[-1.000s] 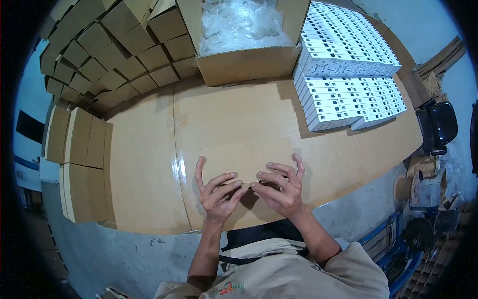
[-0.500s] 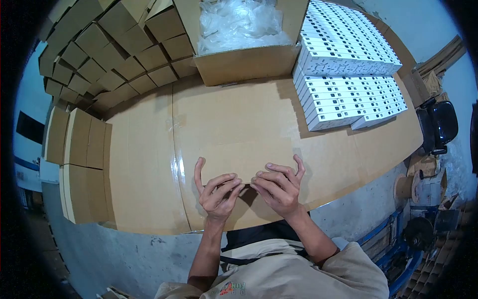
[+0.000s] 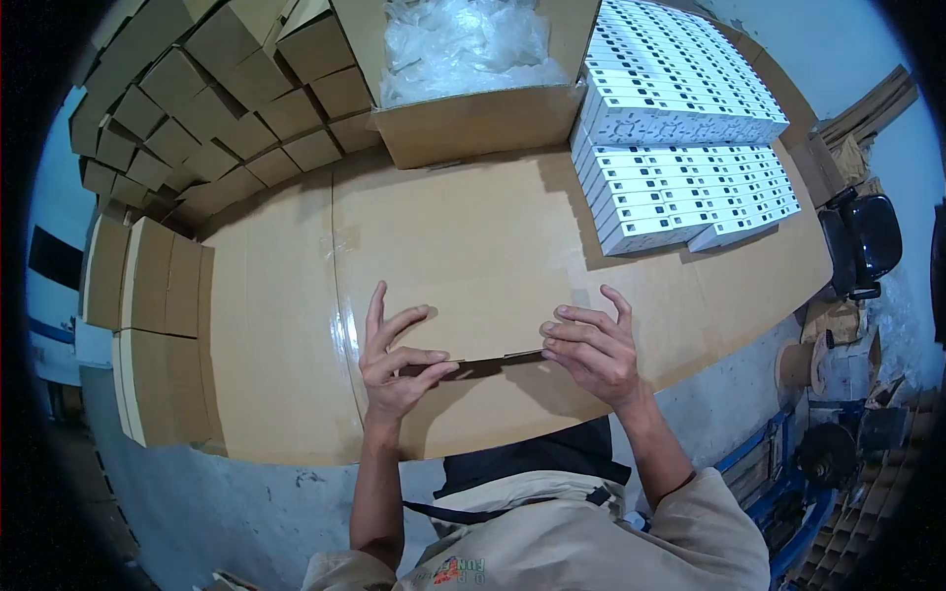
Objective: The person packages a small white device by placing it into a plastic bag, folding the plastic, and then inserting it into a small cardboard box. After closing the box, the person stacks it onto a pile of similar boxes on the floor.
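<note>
A plain brown cardboard carton [image 3: 488, 320] lies in front of me on the cardboard-covered table, hard to tell from the surface beneath it. Its near edge faces me, with a dark gap and shadow under it. My left hand [image 3: 399, 364] pinches the left part of that edge between thumb and index finger, its other fingers raised. At the right end of the same edge, my right hand [image 3: 596, 347] grips with thumb and fingertips, the little finger lifted. How deep the carton is cannot be made out.
Brown boxes [image 3: 236, 118] are piled at the back left, with more boxes [image 3: 163, 384] along the left edge. An open carton [image 3: 483, 128] holding clear plastic bags [image 3: 468, 54] stands at the back. White boxes [image 3: 680, 118] are stacked at the right. Beyond the table is a black chair [image 3: 872, 236].
My hands have moved apart along the carton's near edge, left hand leftward and right hand rightward. More of the edge shows between them. The view has shifted slightly.
</note>
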Available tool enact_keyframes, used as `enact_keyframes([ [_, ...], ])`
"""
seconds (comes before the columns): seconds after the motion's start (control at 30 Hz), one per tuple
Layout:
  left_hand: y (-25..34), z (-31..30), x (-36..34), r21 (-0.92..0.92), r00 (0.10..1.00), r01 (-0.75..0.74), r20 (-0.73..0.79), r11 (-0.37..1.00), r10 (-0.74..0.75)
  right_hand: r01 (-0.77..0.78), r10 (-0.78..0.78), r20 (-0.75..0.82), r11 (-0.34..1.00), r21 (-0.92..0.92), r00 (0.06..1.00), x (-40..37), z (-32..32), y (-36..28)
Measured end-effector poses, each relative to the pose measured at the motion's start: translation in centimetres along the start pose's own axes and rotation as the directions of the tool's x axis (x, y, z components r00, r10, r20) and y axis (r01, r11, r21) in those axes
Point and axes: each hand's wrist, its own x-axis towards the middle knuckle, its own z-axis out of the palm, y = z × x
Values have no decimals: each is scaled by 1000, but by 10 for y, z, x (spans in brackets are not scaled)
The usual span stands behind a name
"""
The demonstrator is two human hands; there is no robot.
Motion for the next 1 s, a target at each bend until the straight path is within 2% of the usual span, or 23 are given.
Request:
enact_keyframes([
  [0.03, -4, 0, 0, -67, 1000, 25, 2, 997, -25, 11, -11, -3, 1000, -2, 1000, -3, 0, 2],
  [0.23, -20, -10, -5, -89, 993, 25, 121, 996, -14, 46, -46, -31, 999, 11, 998, -10, -2, 12],
  [0.33, -20, -10, -12, -174, 983, 176, 82, 969, -164, 7, -7, -33, 1000, 11, 999, -14, -5, 11],
  [0.37, -21, -11, -10, -174, 985, 165, 74, 971, -154, -8, 8, -39, 1000, 12, 999, -16, -4, 8],
  [0.47, -22, -14, -6, -189, 983, 178, 82, 966, -165, -137, 147, -35, 970, 200, 988, -25, -3, 5],
  [0.57, -31, -16, -8, -218, 958, 259, 178, 941, -222, -349, 453, -183, 840, 416, 872, -44, 6, 5],
  [0.63, -41, -16, -14, -169, 939, 284, 249, 944, -238, -440, 549, -158, 784, 438, 821, -57, 8, 13],
  [0.73, -42, -11, -14, -196, 962, 228, 199, 954, -189, -514, 618, -142, 742, 431, 773, -66, 7, 13],
  [0.83, -41, -10, -11, -297, 965, 257, 125, 920, -229, -559, 649, -120, 723, 405, 752, -65, 6, 10],
  [0.93, -35, -29, -4, -193, 944, 325, 6, 926, -330, -590, 665, -113, 718, 368, 739, -67, 7, 8],
  [1.0, -48, -49, -1, -66, 962, 259, -71, 964, -263, -597, 668, -104, 715, 364, 737, -64, 9, 8],
])
